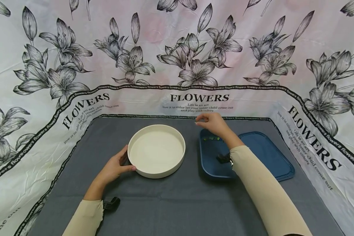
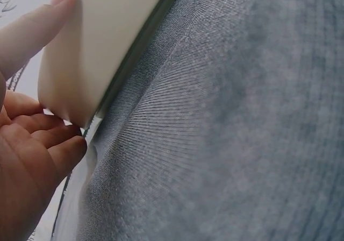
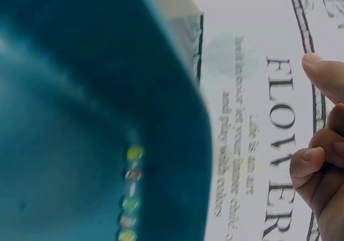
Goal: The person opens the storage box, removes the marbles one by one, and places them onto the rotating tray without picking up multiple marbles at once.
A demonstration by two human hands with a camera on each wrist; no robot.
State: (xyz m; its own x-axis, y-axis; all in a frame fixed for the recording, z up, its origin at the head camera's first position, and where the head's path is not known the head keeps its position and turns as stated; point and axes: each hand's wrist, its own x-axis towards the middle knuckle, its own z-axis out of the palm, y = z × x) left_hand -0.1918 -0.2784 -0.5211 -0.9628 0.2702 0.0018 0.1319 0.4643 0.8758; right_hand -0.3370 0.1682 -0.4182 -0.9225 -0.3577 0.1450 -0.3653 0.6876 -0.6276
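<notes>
A round cream dish [image 1: 157, 149] with a low wall lies on the grey cloth left of centre; its bare inside shows. My left hand [image 1: 115, 167] holds its left side, thumb near the front and fingers round the wall. In the left wrist view, the fingertips of my left hand [image 2: 40, 133] touch the dish's outer wall [image 2: 102, 42]. Over the far end of a blue tray [image 1: 213, 172] is my right hand [image 1: 213, 124], fingers curled. Whether anything tiny is pinched is unclear. Green and yellow beads [image 3: 130, 203] lie in a row inside the tray.
To the right, partly behind my right forearm, is a flat blue lid or second tray [image 1: 268, 155] with a raised rim. The grey cloth [image 1: 165, 209] has a white flower-printed border [image 1: 200, 101] that rises behind the dishes.
</notes>
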